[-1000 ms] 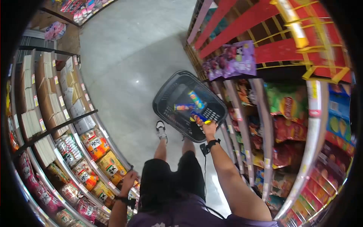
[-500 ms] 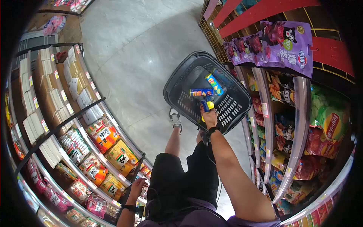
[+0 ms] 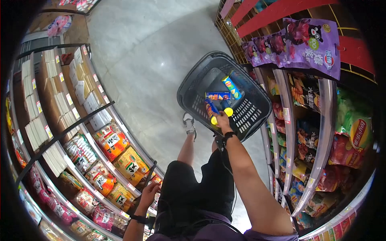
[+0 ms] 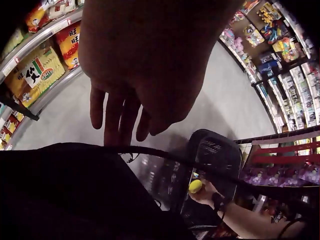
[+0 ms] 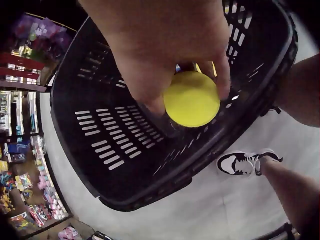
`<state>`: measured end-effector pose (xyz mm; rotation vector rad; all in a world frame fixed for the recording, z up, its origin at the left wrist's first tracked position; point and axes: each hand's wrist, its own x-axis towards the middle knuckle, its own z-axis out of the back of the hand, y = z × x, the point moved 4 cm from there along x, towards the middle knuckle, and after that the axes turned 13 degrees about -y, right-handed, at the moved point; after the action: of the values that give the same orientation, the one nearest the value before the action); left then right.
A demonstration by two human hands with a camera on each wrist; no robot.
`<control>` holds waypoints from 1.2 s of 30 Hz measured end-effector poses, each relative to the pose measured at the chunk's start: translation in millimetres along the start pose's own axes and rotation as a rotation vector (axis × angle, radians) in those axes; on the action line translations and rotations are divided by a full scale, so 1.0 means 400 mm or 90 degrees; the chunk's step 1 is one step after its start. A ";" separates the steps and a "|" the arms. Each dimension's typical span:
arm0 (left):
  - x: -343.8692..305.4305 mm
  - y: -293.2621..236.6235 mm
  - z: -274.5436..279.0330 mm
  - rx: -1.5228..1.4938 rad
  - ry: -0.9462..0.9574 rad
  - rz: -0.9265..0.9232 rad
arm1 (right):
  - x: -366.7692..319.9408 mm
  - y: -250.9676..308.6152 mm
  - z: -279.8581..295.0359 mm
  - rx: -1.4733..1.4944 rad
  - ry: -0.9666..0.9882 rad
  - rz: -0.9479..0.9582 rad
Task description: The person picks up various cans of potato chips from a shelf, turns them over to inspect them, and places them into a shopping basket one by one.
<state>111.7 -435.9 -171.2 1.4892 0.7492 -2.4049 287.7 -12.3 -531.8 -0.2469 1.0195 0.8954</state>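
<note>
My right hand (image 3: pixel 222 119) is down inside the black basket (image 3: pixel 193 70), gripping a chip canister by its yellow-lidded end. In the right wrist view, thumb and fingers lie on either side of the yellow lid (image 5: pixel 192 99). Two yellow lids show beside this hand in the head view, with a dark blue canister (image 3: pixel 210 107) just ahead of it. Further inside the basket lie a blue canister (image 3: pixel 217 96) and a blue-green canister (image 3: pixel 231 87). My left hand (image 3: pixel 149 193) hangs beside my left thigh, holding nothing, its fingers loose in the left wrist view.
Shelves on the right hold chip bags (image 3: pixel 354 128), with purple snack bags (image 3: pixel 309 48) hanging above. Left shelves carry orange and yellow snack packs (image 3: pixel 111 141) and white boxes (image 3: pixel 96 114). Grey floor (image 3: pixel 148 60) runs between them. The basket stands close to the right shelf.
My view has shifted, so the basket sits further right and higher in it. My right hand, with the canister, has gone lower into the basket. The left hand stays by my thigh.
</note>
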 end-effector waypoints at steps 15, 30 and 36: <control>0.101 0.028 0.060 0.052 0.002 -0.139 | -0.251 0.105 0.326 -0.082 0.066 0.345; 0.382 -0.420 0.030 -0.049 0.067 -0.233 | -1.344 0.631 1.463 0.162 -0.593 0.949; 0.333 -0.543 -0.027 0.014 0.066 -0.299 | -1.487 0.664 1.715 0.000 -1.183 0.831</control>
<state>-36.0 -235.3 -225.9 1.5997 1.2188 -2.6796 394.5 227.6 376.9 1.2394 -0.7751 1.6271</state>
